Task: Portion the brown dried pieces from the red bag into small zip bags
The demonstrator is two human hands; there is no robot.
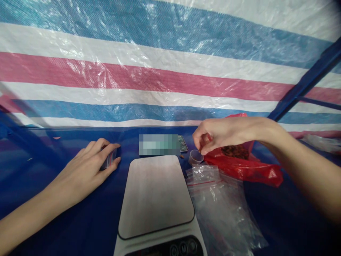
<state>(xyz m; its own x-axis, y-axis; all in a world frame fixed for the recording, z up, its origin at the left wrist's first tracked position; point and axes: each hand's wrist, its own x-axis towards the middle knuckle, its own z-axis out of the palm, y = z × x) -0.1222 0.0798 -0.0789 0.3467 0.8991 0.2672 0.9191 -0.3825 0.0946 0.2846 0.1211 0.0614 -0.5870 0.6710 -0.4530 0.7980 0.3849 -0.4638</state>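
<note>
My left hand [92,160] rests on the blue surface at the left, fingers curved around a small clear zip bag [109,160] with a red line. The bag shows between thumb and index finger, the rest hidden under the hand. Over a small translucent cup [196,157], my right hand [209,137] is closed in a pinch. A tiny brown piece [199,151] shows at its fingertips, just above the cup's rim. Under my right wrist, a red plastic bag [239,170] lies spread with dark brown pieces [236,152] in it.
A kitchen scale [158,195] with a bare metal plate stands in front of me. Larger clear zip bags [226,209] lie at its right. Behind it is a phone-like object [183,143], partly blurred out. One brown crumb [182,156] lies near the cup. Striped sheeting [160,78] hangs behind.
</note>
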